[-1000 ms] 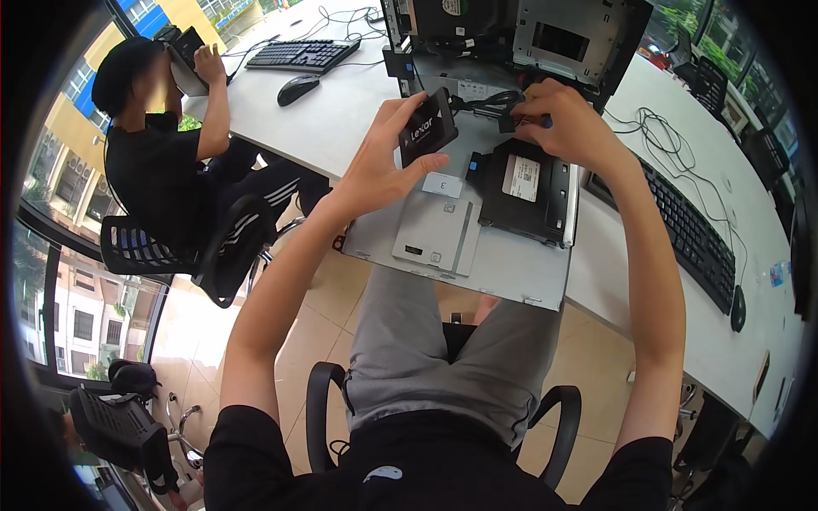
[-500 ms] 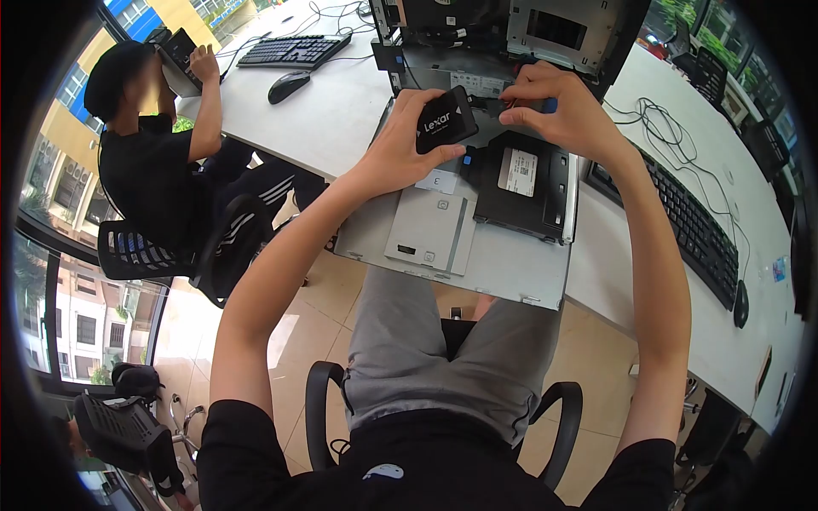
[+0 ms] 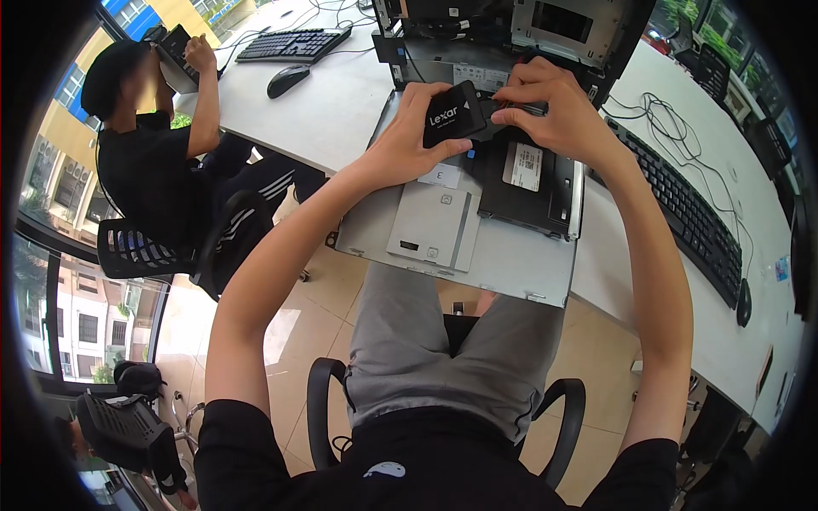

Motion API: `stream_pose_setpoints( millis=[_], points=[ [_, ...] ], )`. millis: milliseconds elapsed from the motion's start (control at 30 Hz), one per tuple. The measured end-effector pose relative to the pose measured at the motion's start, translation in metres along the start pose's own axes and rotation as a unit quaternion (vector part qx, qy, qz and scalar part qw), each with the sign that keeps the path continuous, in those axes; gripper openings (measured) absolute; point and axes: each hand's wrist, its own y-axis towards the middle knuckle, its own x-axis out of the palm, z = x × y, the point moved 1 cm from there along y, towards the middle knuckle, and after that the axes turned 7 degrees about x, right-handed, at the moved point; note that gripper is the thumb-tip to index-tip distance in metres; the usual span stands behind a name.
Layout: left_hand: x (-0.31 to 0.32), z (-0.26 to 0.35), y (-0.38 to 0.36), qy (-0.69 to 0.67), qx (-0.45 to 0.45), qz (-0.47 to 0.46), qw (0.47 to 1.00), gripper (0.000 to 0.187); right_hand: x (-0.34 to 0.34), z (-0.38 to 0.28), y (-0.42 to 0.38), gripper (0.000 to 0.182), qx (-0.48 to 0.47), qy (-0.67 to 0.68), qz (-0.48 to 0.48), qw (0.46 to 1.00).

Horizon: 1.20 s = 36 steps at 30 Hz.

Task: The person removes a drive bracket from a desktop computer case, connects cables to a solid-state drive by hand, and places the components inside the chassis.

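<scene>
Between the thumb and fingers of my left hand (image 3: 407, 140) is a black Lexar drive (image 3: 449, 116), its label facing up. My right hand (image 3: 554, 109) is closed on a black cable connector (image 3: 487, 109), which meets or nearly touches the drive's right edge. Thin coloured wires show by my right fingertips. Below both hands lies a metal computer panel (image 3: 358, 223) bearing a black optical drive (image 3: 511, 204) with a white label and a silver bracket (image 3: 430, 217). The open computer case (image 3: 477, 53) stands behind.
A keyboard (image 3: 294, 46) and mouse (image 3: 288, 81) lie at the upper left. Another keyboard (image 3: 682, 213), a mouse (image 3: 744, 304) and loose cables (image 3: 660, 119) are on the right. A co-worker (image 3: 158, 162) sits at the left, handling a dark device.
The drive and my left hand have moved slightly right. The connector in my right hand has come to the drive's edge, closing the gap between them.
</scene>
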Motion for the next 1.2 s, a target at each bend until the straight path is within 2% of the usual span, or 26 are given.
stream_pose_setpoints(
  millis=[467,867,1200],
  points=[
    [0.0027,-0.0042,-0.0014,-0.016,0.010,0.012,1.000,0.082,0.0031,-0.0051,-0.0018,0.023,-0.045,-0.050,0.034,0.997],
    [0.0021,-0.0035,-0.0020,-0.009,0.011,0.017,1.000,0.081,0.0021,-0.0060,0.0004,0.024,-0.027,-0.011,0.019,0.999],
    [0.0029,-0.0026,-0.0019,-0.001,0.021,0.022,1.000,0.081,0.0062,-0.0074,-0.0016,0.021,-0.060,-0.033,0.053,0.996]
  ],
)
